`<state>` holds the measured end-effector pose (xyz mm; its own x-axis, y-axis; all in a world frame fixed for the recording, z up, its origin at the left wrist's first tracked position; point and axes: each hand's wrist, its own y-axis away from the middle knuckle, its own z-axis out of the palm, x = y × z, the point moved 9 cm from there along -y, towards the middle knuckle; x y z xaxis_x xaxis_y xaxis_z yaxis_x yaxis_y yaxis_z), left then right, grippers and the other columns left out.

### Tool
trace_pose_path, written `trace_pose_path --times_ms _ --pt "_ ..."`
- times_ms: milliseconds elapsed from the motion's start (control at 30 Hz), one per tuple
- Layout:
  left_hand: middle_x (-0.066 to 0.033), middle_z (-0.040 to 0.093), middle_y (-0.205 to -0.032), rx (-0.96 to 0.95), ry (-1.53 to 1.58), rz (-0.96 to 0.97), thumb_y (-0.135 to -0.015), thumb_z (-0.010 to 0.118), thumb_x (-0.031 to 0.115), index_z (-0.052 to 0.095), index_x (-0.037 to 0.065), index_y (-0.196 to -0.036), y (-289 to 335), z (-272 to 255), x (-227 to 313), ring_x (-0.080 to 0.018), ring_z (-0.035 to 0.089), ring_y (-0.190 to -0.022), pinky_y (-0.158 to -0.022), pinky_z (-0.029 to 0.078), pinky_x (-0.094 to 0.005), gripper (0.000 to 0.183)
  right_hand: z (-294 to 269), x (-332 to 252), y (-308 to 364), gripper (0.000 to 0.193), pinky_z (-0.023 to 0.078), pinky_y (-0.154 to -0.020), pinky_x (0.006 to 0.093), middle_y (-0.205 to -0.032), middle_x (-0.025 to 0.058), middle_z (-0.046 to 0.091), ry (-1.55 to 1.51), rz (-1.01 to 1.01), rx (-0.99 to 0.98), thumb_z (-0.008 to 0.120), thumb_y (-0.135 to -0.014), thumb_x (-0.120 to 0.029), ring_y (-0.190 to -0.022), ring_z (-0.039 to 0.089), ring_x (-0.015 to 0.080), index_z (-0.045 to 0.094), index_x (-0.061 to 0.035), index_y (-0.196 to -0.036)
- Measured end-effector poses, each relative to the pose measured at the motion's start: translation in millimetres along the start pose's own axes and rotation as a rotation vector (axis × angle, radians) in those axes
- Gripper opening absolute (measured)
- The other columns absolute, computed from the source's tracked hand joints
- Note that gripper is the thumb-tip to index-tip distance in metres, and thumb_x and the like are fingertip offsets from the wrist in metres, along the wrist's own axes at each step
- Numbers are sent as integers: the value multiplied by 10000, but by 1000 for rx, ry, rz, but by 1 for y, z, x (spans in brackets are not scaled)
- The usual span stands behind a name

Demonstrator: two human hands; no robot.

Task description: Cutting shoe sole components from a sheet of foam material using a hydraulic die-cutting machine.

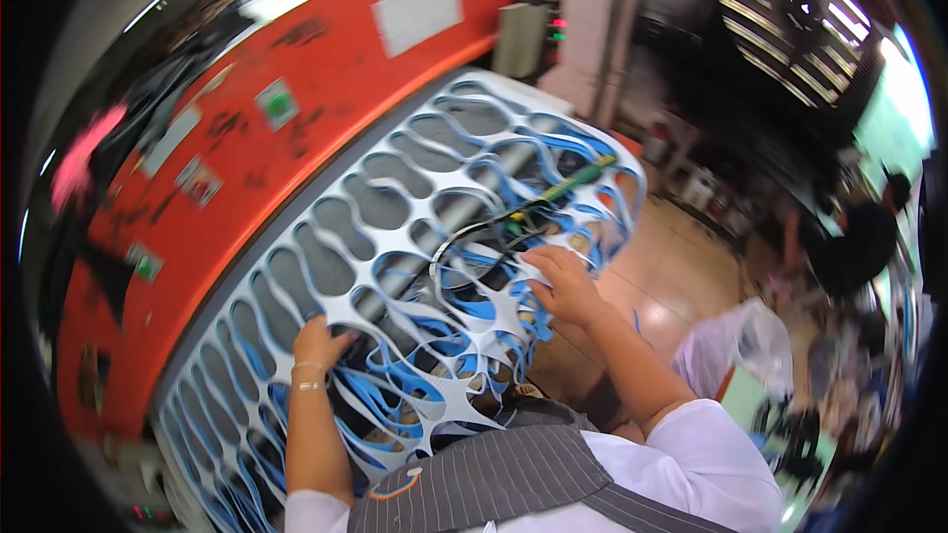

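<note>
A white and blue sheet (434,188), pierced by rows of oval cut-outs, lies across the grey bed of a red machine. Toward me its web hangs down in tangled blue and white strips (405,385). My left hand (318,343), with bands on the wrist, grips the web at the left; its fingertips are partly hidden. Farther right, my right hand (561,281) has bent fingers closed on the web near its hanging edge. Beyond the right hand are a green and yellow stick-like piece (581,181) and a curved black and white cord (449,237).
The red machine panel (257,148) rises along the far side, with papers stuck to it. To the right are a tiled floor (662,266), a clear plastic bag (755,341) and a green-topped surface (741,405). Another person (854,247) is at the far right.
</note>
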<state>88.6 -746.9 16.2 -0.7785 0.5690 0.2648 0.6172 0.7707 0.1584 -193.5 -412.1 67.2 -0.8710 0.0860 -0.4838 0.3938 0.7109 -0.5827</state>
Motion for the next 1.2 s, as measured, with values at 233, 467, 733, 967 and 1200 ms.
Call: trace_pose_path --times_ms 233,467,733,967,1200 --pt "-166 664 -849 66 -44 -93 -707 726 456 631 41 -812 53 -24 28 -362 644 -825 -725 496 -455 438 43 57 -49 547 317 -1041 503 -1331 111 499 351 -4 -494 766 -671 -208 -1303 418 301 618 -176 -1196" --pt "-162 640 -801 55 52 -166 -733 692 405 631 68 -778 110 -10 57 -377 623 -779 -681 479 -480 345 30 58 -72 290 349 -973 455 -1039 94 580 243 -220 -641 781 -611 -292 -1080 523 281 708 -174 -865" --pt "-140 608 -725 -30 142 -28 -731 704 431 645 98 -738 182 -14 99 -371 588 -681 -626 450 -472 339 -104 16 -129 337 461 -785 362 -1002 104 636 -118 -187 -720 845 -441 -183 -912 593 289 709 -98 -737" --pt "-110 596 -889 -81 132 -33 -705 754 391 623 93 -834 222 50 74 -343 557 -815 -674 400 -442 350 -31 -4 -194 478 444 -908 379 -1071 132 620 -411 -223 -584 836 -539 -162 -1033 581 287 650 -28 -958" --pt "-198 487 -1299 344 229 -60 -740 743 322 561 29 -1151 220 -1 86 -391 463 -1174 -965 376 -448 537 190 54 -195 503 438 -964 425 -1151 142 623 65 -1 -652 760 -731 -362 -1122 537 331 644 -64 -1118"
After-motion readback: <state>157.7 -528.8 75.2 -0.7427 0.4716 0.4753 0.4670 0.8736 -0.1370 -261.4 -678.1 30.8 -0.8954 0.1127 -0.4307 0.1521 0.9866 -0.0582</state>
